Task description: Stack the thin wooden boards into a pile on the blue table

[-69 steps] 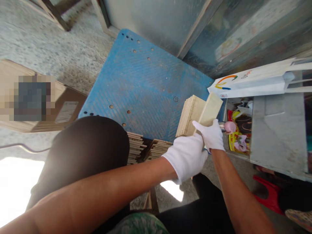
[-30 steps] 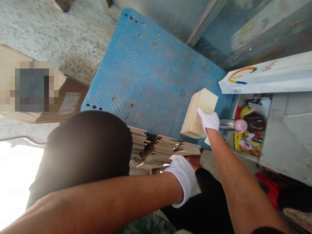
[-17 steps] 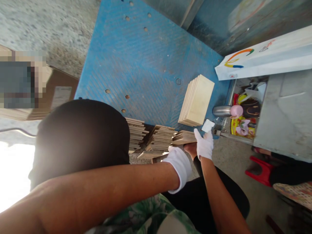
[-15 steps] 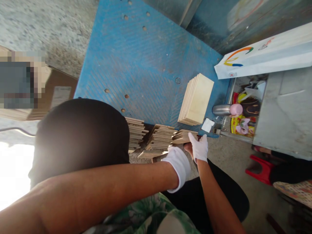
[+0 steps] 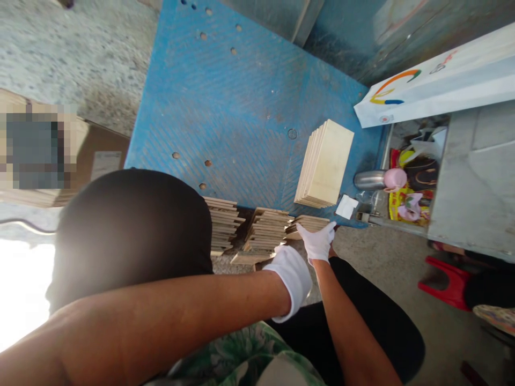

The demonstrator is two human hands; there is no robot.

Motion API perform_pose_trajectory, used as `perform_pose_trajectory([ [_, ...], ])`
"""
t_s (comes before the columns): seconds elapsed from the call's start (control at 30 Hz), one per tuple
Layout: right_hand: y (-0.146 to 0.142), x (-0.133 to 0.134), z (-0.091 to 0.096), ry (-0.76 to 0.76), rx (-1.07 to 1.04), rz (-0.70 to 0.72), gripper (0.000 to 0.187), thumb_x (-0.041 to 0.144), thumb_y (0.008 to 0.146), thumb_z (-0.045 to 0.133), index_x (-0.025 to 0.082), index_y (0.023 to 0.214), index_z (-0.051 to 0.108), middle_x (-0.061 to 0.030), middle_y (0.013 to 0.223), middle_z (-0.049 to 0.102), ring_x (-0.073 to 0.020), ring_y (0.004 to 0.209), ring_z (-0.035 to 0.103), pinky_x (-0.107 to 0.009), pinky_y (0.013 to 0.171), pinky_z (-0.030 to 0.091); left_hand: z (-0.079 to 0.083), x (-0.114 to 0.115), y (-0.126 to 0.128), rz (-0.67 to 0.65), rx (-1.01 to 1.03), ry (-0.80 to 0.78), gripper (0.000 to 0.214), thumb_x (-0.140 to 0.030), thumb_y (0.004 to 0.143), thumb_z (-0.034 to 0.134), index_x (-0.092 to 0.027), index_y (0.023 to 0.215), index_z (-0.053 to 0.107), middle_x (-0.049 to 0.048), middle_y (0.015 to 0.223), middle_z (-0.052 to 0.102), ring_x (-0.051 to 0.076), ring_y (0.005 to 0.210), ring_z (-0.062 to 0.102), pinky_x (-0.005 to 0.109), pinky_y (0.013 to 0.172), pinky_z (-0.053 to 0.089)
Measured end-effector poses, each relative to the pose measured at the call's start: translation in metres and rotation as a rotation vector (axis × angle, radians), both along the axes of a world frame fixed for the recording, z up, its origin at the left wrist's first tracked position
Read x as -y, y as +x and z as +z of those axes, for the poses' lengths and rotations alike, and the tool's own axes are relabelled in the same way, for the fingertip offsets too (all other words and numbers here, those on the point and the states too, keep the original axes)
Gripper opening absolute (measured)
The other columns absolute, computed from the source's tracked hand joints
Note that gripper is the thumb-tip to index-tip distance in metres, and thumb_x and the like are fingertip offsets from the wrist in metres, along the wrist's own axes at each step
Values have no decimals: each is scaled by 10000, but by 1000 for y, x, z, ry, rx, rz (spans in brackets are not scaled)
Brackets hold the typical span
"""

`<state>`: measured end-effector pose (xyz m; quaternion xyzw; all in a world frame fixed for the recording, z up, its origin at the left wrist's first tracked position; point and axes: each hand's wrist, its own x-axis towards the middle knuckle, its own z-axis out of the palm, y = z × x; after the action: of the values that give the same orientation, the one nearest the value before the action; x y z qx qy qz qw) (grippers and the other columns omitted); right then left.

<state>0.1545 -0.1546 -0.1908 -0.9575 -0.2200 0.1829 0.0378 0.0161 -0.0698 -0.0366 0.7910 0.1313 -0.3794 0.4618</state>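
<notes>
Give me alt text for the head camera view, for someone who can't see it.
A white-gloved right hand is spread at a small pile of thin boards, the gloved left hand close by. Another board stack rests on a blue pallet.

Pale, thin rectangular wooden boards. A slightly fanned stack [image 5: 325, 163] lies tilted on a blue pallet [image 5: 237, 118], its top face smooth. Along the pallet's near edge sit three more stacks: left [image 5: 221, 225] and middle [image 5: 267, 230] unevenly staggered, right [image 5: 309, 223] partly hidden.
</notes>
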Motion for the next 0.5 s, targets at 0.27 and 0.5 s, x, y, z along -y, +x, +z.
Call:
perform_pose_trajectory([
  [0.27,-3,2,-3,-23,26,-11,1364,638,542,764,-37,1494,59,-349,1392,329,-443,1292,370,-489,1027,363,8,1,-5,-22,59,78,441,-262,835,636,-85,1240,635,253,1251,598,421,1179,535,559,977,388],
  [0.5,2,9,1,24,35,-15,1229,567,520,829,28,1453,237,-288,1308,455,-425,1226,447,-492,986,411,10,1,-11,75,124,127,689,-237,637,822,-91,1275,604,232,1219,624,431,1146,552,612,1009,380],
])
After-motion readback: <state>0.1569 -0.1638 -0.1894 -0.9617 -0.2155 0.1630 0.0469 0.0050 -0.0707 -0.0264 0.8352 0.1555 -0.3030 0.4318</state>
